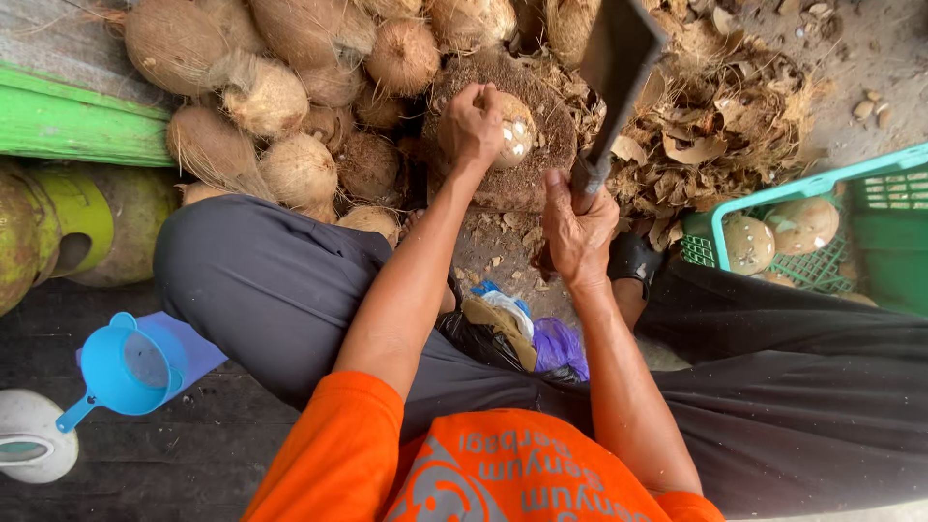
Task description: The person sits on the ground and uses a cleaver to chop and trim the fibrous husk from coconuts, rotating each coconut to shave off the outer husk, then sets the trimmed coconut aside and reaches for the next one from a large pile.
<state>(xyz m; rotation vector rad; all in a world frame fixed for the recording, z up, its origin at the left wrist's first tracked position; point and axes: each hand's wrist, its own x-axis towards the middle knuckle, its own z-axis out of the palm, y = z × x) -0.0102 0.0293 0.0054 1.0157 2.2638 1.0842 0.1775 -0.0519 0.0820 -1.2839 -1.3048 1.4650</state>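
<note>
My left hand point(471, 124) grips a partly husked coconut point(512, 129), pressing it onto a round wooden chopping block point(503, 184). My right hand point(577, 232) is closed around the handle of a broad cleaver point(619, 58) — blade raised, tilted over the block's right edge. Behind the block lies a heap of fibrous coconuts point(290, 97); to its right, loose husk scraps point(715, 126). A green plastic crate point(870, 222) at far right holds peeled coconuts point(800, 224). A blue funnel point(126, 365) sits on the floor — lower left.
</note>
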